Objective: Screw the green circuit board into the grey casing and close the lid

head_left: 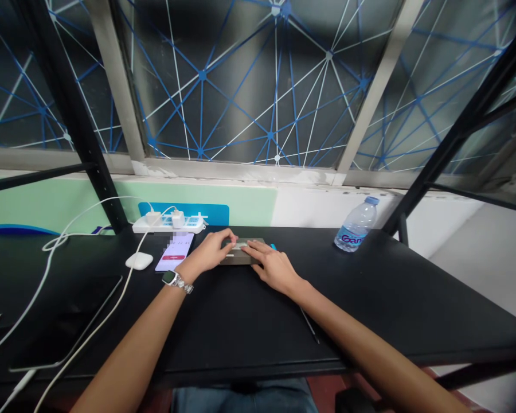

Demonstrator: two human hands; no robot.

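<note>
A small flat grey-brown rectangular piece (236, 260) lies on the black desk in front of me, with a pale strip on top. My left hand (210, 251), with a watch (176, 280) on its wrist, is at the piece's left side. Its thumb and forefinger are curled close together over the piece; whatever they pinch is too small to make out. From the right, my right hand (277, 268) rests on the piece, fingers stretched out and laid over the pale strip. A light blue bit (274, 246) shows just behind the right hand.
A thin metal rod (310, 327) lies beside my right forearm. At the right stands a water bottle (356, 225). To the left are a lit phone (175, 252), a white case (139, 261), a tablet (66, 324), loose white cables and a power strip (169, 222). Black frame posts flank the desk.
</note>
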